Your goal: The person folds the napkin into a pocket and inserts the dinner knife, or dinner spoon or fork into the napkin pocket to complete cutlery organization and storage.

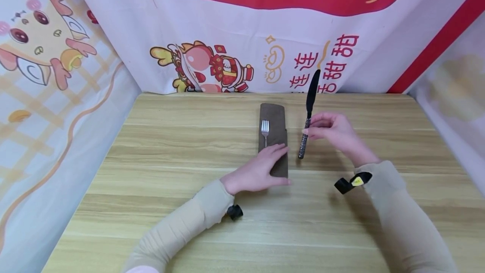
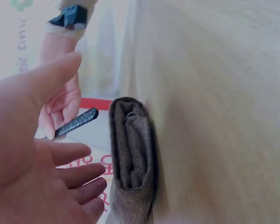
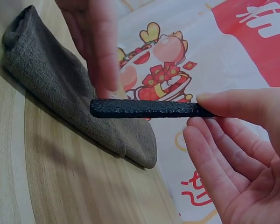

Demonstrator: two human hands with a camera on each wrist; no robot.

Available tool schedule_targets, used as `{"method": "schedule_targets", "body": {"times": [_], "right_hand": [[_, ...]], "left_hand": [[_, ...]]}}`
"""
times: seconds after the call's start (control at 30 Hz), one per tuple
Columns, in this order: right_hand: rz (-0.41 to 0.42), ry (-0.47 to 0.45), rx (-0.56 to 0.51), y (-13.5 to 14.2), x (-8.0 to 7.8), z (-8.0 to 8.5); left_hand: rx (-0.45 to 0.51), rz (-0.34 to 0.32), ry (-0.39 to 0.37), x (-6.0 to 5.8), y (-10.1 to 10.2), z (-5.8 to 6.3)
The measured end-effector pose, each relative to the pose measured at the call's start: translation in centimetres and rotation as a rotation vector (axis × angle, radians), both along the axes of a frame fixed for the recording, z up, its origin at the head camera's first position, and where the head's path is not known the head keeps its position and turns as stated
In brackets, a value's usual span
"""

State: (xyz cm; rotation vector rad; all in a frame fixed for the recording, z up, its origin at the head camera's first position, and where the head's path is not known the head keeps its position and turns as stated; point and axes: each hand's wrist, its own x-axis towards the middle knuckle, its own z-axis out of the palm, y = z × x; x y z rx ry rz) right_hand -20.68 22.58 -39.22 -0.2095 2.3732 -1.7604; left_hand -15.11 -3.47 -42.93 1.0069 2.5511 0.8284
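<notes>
A dark brown cloth (image 1: 273,115), folded into a narrow strip, lies on the wooden table. On it rests a silver fork (image 1: 265,128), tines toward the back; its lower part is hidden behind my left hand (image 1: 257,172). That hand hovers over the cloth's near half, fingers spread and holding nothing. To the right of the cloth, my right hand (image 1: 329,132) pinches a black table knife (image 1: 311,96) by its patterned handle between thumb and fingers. The blade points to the back, raised off the table. In the right wrist view the handle (image 3: 140,108) sticks out from the fingertips.
The wooden table (image 1: 182,138) ends at a white and red printed curtain (image 1: 235,24) at the back. Another printed cloth (image 1: 45,96) hangs along the left side. Small black cameras (image 1: 235,212) are strapped at both wrists.
</notes>
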Motion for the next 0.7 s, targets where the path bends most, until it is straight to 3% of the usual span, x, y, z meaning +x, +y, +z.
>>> {"method": "schedule_targets", "body": {"times": [0.13, 0.37, 0.7], "right_hand": [[0.02, -0.002, -0.015, -0.3, 0.4, 0.4], [0.046, 0.001, -0.002, -1.0, 0.7, 0.4], [0.043, 0.02, 0.061, -2.0, 1.3, 0.9]], "left_hand": [[0.182, 0.094, -0.06, -0.6, -0.1, 0.2], [0.533, 0.185, -0.281, -1.5, 0.1, -0.5], [0.675, 0.253, -0.436, -1.8, 0.5, -0.5]]}}
